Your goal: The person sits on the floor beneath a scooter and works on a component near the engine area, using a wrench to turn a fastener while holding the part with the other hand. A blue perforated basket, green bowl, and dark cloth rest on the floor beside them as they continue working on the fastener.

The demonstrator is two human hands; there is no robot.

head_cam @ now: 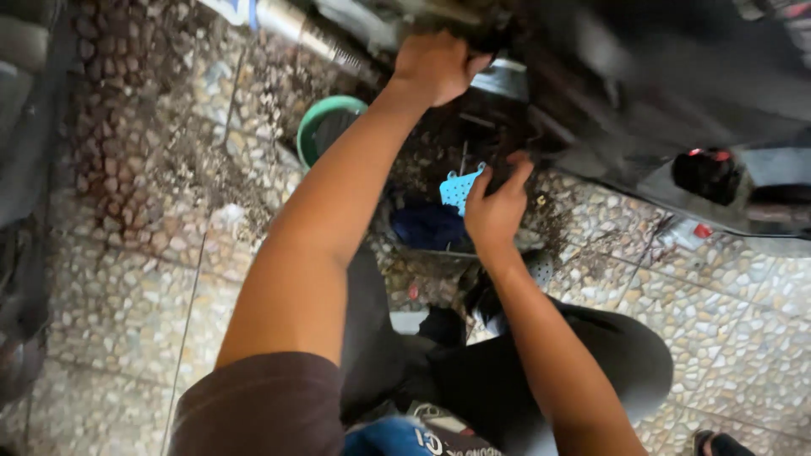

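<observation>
My left hand (435,66) reaches up and forward, its fingers closed on a dark greasy part under the black vehicle body (642,93), next to a silver exhaust pipe (300,29). What exactly it grips is hidden in the dark. My right hand (494,207) is lower, fingers spread and reaching toward the dark underside. It touches or hovers just beside a light blue perforated piece (460,190). I cannot tell whether it holds anything.
A green round basin (325,118) sits on the pebble-patterned tile floor (127,279) behind my left arm. A dark blue cloth (427,226) lies below the blue piece. A black tyre edge (21,169) stands at the left. My knees in dark trousers fill the bottom.
</observation>
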